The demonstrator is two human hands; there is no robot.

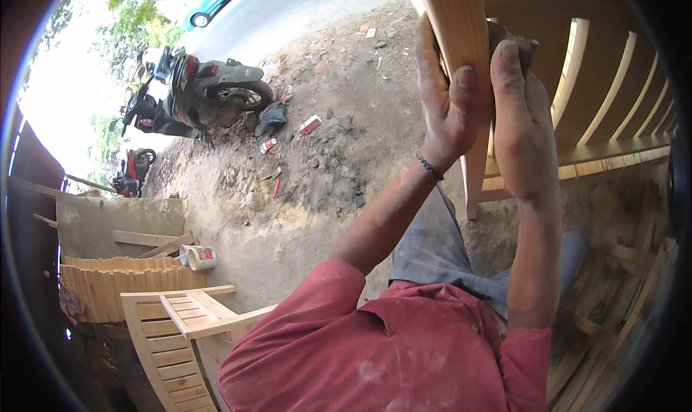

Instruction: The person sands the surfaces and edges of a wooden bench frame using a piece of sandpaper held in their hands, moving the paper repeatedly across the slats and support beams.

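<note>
In the head view, the left hand point(448, 116) is gripping a pale wooden beam point(460, 26), which is running between both hands. The right hand point(520, 123) is lying along its right side; a dark piece point(525, 49) is showing near the fingertips, but I cannot tell whether they are closing on it.

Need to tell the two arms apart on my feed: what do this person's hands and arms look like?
The left hand and right hand are both ungloved. A dark, braided-looking bracelet circles the left wrist; no band shows on the right. Both forearms are bare below the short sleeves of a dusty, dull red shirt.
</note>
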